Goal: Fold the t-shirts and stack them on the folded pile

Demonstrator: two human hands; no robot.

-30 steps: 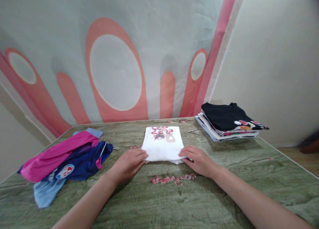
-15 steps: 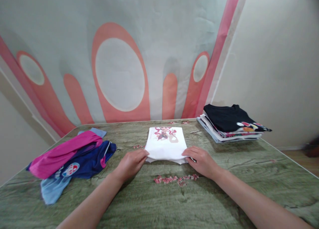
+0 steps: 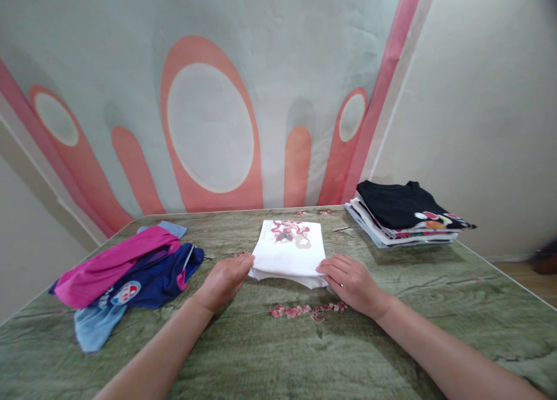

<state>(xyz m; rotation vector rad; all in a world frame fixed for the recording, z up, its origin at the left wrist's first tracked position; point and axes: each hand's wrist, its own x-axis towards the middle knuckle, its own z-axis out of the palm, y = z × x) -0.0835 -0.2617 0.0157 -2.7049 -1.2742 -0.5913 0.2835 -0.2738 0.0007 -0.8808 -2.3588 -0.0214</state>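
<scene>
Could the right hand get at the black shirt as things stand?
Probably yes, though the right hand is busy at the white cloth's near right corner. The black shirt lies uncovered atop the stack, with only bare tabletop visible between.

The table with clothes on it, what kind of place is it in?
Perhaps a room at home, but I can't be sure. It's indoors: there's a grey wall with coral-pink shapes, a folded white printed garment, and a stack of folded clothes with black on top.
</scene>
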